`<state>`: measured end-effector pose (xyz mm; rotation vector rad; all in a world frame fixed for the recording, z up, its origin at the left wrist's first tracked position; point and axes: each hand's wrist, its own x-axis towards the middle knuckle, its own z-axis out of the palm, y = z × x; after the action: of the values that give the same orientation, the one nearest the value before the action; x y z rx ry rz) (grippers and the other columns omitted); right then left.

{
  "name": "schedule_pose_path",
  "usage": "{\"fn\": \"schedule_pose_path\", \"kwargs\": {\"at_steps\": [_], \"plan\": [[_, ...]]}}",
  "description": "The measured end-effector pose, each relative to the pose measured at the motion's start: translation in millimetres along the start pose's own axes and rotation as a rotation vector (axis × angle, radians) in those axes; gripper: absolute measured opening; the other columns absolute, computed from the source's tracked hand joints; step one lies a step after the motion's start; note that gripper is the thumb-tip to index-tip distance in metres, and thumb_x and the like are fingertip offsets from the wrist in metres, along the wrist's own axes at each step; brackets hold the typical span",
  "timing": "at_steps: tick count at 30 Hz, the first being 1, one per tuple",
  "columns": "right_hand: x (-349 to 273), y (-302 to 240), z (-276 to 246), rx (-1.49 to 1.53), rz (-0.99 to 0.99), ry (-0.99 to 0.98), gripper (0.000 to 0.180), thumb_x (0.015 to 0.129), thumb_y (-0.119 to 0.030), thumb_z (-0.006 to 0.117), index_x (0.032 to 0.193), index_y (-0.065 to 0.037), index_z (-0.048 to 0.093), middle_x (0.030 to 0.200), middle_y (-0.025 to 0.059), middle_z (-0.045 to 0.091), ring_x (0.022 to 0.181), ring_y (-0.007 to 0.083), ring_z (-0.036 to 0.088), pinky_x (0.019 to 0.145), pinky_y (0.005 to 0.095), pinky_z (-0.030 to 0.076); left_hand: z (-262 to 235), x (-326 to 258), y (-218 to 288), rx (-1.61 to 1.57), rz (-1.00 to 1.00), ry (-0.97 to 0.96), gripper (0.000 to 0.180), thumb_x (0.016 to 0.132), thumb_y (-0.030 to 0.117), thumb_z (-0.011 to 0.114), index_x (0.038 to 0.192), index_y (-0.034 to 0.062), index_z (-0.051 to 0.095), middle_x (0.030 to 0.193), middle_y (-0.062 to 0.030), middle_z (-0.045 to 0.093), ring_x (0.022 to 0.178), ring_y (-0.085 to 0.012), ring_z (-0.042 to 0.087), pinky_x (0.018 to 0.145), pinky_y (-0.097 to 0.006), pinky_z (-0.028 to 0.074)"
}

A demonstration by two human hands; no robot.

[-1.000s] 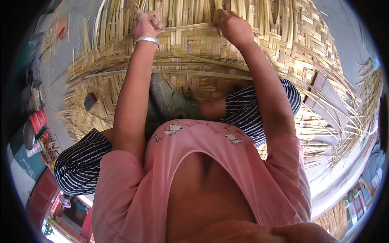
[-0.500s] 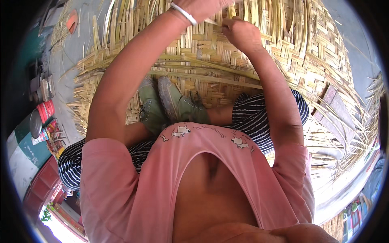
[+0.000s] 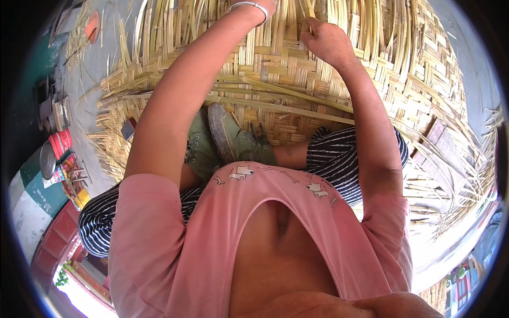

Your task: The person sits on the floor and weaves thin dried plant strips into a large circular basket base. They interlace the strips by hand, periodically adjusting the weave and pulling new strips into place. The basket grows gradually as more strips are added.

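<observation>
A large woven mat [image 3: 281, 63] of pale bamboo-like strips spreads out in front of my crossed legs. My right hand [image 3: 330, 42] is closed at the mat's far part, thumb and fingers pinched on a thin strip [image 3: 307, 8] that runs up to the top edge of the view. My left hand [image 3: 261, 7] reaches over the mat at the top edge; its fingers are mostly cut off there, so what it holds does not show. Loose long strips [image 3: 286, 106] lie across the woven part between my arms, just beyond my green shoes [image 3: 204, 140].
A flat greyish board [image 3: 442, 151] lies on the right among scattered strips [image 3: 461, 199]. A small dark block [image 3: 128, 129] sits by my left arm. At the left are a red container [image 3: 61, 140], a metal pan [image 3: 47, 160] and an orange piece [image 3: 93, 26] on the grey floor.
My hands have moved apart: the left has shifted up to the top edge, the right slightly to the right. The dark block beside my left arm has come into sight.
</observation>
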<state>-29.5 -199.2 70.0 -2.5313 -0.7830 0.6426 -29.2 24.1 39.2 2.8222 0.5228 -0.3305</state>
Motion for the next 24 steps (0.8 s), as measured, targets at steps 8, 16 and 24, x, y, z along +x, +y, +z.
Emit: {"fn": "schedule_pose_path", "kwargs": {"at_steps": [8,16,24], "plan": [[19.4,25.5,26.2,0.073,0.096,0.118,0.047,0.088,-0.032,0.061,0.121,0.002,0.065,0.092,0.0262,0.073,0.091,0.0401,0.071,0.083,0.0484,0.056,-12.8,25.0,-5.9,-0.508,-0.221,-0.168,0.047,0.088,0.040,0.078,0.111,0.0000,0.070,0.110,-0.0204,0.073,0.106,-0.0358,0.069,0.092,-0.048,0.054],[39.6,60.1,39.9,0.592,0.265,-0.049,0.045,0.086,-0.031,0.069,0.115,0.003,0.067,0.079,0.0104,0.069,0.062,0.0184,0.063,0.063,0.0350,0.056,-24.4,11.7,-30.5,-1.314,-0.114,-0.469,0.049,0.096,0.041,0.072,0.126,0.0037,0.060,0.125,-0.0138,0.067,0.120,-0.0291,0.062,0.103,-0.050,0.047],[28.0,49.5,36.7,0.873,0.260,0.021,0.038,0.087,-0.025,0.071,0.113,0.003,0.068,0.080,0.0073,0.067,0.059,0.0126,0.059,0.057,0.0302,0.051,-36.2,21.6,-40.2,-1.769,-0.096,-0.704,0.064,0.110,0.047,0.027,0.138,-0.0027,0.056,0.135,-0.0207,0.065,0.124,-0.0333,0.064,0.095,-0.047,0.057]]}}
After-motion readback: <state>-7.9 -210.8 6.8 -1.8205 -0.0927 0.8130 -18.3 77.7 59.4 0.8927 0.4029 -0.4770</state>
